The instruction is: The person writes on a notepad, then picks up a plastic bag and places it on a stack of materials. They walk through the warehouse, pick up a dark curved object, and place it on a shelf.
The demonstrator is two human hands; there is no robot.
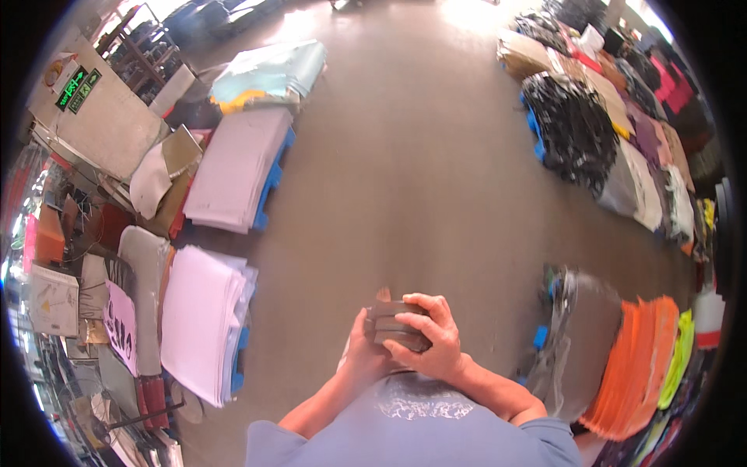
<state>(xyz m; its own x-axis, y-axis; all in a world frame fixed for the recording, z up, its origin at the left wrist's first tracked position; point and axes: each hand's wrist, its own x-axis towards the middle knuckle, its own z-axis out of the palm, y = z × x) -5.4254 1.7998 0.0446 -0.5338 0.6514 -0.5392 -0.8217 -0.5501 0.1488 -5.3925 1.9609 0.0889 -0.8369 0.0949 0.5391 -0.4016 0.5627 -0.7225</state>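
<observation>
The small dark brown stack [398, 327] of flat pieces sits low in the frame, just left of centre, pressed between both my hands in front of my chest. It looks like a few thin layers lying one on another; what material they are I cannot tell.

Around me, from biggest down: the bare brown floor [405, 171] fills the middle of the frame. At upper right a long row of mixed fabric bundles [622, 132] runs down the edge, with a black pile [572, 128] nearest the floor. On the left lie a pale lilac stack of sheets [237, 167] on a blue pallet and, lower left, a white stack [202, 319]. At lower right stands an orange stack of sheets [634, 366] with a yellow-green one [678, 358] beside it.

My right hand [432, 338] wraps over the top and front of the stack, fingers curled across it. My left hand [364, 350] holds it from the left side and beneath, mostly hidden behind the stack. Both hands are together, clamped on it, and my forearms come up from my grey-blue shirt [405, 428] at the bottom edge.
</observation>
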